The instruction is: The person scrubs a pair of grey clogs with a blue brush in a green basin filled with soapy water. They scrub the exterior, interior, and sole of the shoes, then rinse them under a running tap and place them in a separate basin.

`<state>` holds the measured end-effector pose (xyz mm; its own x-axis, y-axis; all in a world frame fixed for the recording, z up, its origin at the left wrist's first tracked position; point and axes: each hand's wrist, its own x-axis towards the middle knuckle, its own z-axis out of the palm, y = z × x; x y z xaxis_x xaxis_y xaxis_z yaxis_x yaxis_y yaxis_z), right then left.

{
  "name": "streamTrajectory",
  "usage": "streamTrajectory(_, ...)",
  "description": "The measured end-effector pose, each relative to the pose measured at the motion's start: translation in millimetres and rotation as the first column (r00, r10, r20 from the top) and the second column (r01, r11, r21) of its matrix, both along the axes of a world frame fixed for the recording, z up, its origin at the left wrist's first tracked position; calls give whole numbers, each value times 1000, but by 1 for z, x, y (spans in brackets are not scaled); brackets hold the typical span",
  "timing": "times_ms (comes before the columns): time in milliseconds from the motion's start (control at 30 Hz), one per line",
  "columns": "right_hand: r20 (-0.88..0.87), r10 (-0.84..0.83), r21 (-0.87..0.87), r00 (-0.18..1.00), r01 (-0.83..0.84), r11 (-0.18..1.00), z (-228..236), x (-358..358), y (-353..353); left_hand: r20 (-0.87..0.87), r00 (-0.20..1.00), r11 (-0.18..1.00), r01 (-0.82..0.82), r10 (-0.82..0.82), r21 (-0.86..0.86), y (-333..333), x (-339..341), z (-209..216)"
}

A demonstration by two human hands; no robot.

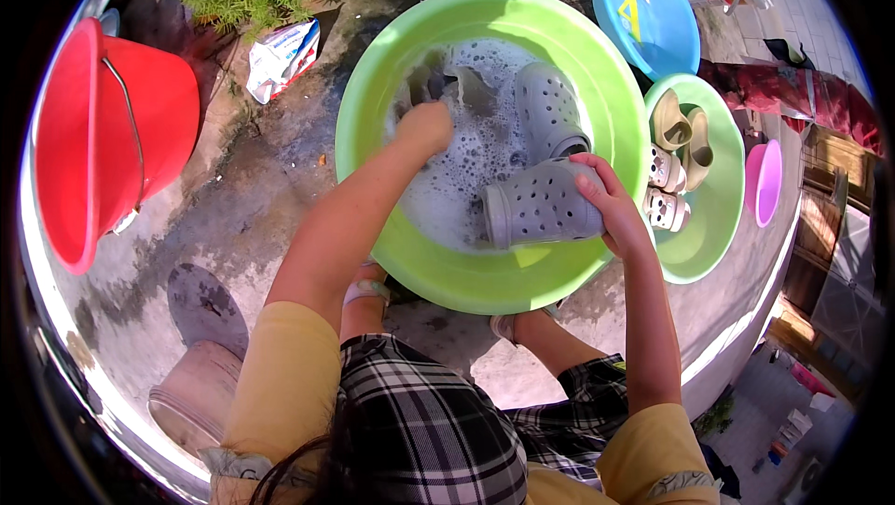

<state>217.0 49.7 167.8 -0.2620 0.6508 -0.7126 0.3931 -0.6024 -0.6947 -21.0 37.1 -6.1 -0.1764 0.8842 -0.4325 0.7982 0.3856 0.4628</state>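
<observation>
A large green basin (373, 67) of sudsy water stands in front of me. My right hand (611, 202) grips a grey perforated clog (550, 205) at its toe end, tilted over the suds near the basin's right side. Just behind it, a second grey clog (548, 104) leans partly in the water against the far right wall. My left hand (427, 129) is closed at the water's left part. Whatever its fingers hold, if anything, is hidden. Beyond that fist, a dark grey shape (475, 93) shows through the foam, too covered to name.
Right of the basin, a pale green tub (713, 235) holds tan slip-ons (697, 146) and white clogs (662, 209). A blue basin (662, 20) stands behind it, a purple bowl (764, 183) farther right. At left are a red bucket (154, 123) and a crumpled packet (282, 59).
</observation>
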Motion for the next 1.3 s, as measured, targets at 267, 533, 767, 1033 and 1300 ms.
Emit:
streamTrajectory(267, -64, -49, 273, 997, 65, 960, -1, -5, -9, 554, 821, 925, -92, -138, 368, -73, 57, 113)
streamTrajectory(533, 102, 29, 658, 994, -89, 748, -26, -15, -28, 521, 839, 872, -131, -155, 471, -65, 59, 113)
streamTrajectory(767, 205, 105, 591, 973, -209, 779, -25, -7, -24, 422, 859, 870, 51, -289, 491, -49, 52, 110)
streamTrajectory(1033, 272, 97, 617, 957, -251, 746, -25, 4, -22, 23, 982, 939, 171, -186, 298, 8, 20, 59)
streamTrajectory(1300, 394, 210, 545, 895, -411, 731, -4, -20, -19, 230, 949, 973, -228, 214, 38, 6, -10, 13)
